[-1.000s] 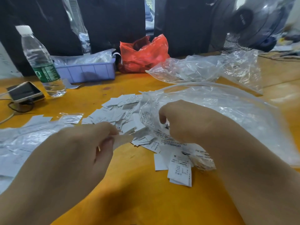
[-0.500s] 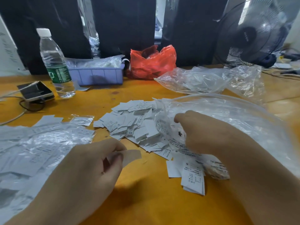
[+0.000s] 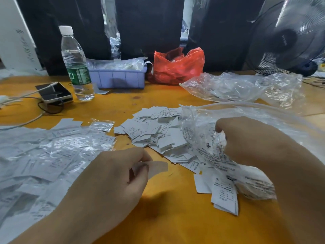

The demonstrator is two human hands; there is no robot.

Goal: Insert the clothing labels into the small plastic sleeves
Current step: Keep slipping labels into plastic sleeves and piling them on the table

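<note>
Above orange table (image 3: 109,106), left hand (image 3: 105,182) pinches sleeve (image 3: 157,168) pointing right; right hand (image 3: 249,143) grips printed bag (image 3: 202,138).

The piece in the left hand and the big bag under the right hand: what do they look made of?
Piece pinched by left hand: probably thin clear film, since the table's orange shows through; a small sleeve, likely. Large bag gripped by right hand: clear, soft, glossy plastic, crinkled, with black print.

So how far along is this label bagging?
Done: a heap of filled sleeves lies at the left. In hand: the left hand pinches one clear sleeve, while the right hand grips a printed bag. Left: a big pile of loose labels in the middle.
</note>
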